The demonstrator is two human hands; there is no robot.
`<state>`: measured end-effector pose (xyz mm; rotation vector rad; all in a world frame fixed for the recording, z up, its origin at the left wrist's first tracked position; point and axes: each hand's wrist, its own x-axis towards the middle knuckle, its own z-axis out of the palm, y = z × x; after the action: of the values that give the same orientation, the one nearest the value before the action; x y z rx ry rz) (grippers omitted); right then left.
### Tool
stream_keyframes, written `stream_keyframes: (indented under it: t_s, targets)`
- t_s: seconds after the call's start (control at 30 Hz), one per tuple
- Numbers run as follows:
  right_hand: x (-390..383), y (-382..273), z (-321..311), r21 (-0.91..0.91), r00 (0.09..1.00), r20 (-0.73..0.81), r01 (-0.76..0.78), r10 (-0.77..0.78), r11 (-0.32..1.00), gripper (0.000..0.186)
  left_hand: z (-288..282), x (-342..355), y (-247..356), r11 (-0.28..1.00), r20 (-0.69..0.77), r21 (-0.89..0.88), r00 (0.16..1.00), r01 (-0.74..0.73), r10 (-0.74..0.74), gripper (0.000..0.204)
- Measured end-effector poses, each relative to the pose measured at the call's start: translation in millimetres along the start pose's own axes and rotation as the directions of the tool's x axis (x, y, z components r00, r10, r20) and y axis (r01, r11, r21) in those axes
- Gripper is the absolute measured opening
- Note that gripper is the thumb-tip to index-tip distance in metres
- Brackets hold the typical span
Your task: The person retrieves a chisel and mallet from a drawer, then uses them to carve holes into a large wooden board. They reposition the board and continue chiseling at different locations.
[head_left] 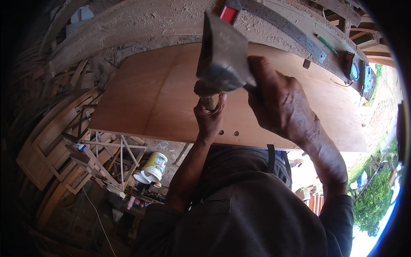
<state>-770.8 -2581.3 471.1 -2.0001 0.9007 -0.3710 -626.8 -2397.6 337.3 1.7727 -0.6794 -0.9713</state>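
Observation:
My right hand (278, 96) grips a heavy metal-headed hammer (222, 51), raised over the top of a wooden handle (209, 100), perhaps a chisel's, with a frayed end. My left hand (205, 120) is wrapped round that handle and holds it upright; whatever is below it is hidden. Both hands are over a reddish plywood panel (154, 85), which has two small round holes near its front edge, right of my left hand.
A dusty bench (115, 25) behind the panel carries a metal square (287, 30), a green pencil (326, 44) and a tape measure (350, 66). Wooden frames (51, 141) lean at the left. A white bucket (155, 167) stands below the panel. Greenery shows at the right.

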Motion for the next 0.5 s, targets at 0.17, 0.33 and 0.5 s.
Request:
stream_keyframes:
  t_s: [0.17,0.33,0.5]
  targets:
    - [8.9,18.3,-0.1,-0.015,0.958,0.28,-0.055,0.057,0.998,0.027,9.6,16.6,19.5,0.99,-0.097,-0.139,0.994,0.034,-0.047,0.013]
    - [28.8,-12.9,-17.1,0.075,0.992,-0.014,-0.121,0.123,0.99,0.028,-2.7,14.2,9.7,0.985,0.001,-0.089,0.988,0.151,-0.151,0.023]
    - [-4.9,22.3,26.4,-0.023,0.887,0.441,-0.141,0.136,0.99,0.03,-7.6,28.4,6.2,0.944,0.028,-0.151,0.956,0.294,-0.293,0.031]
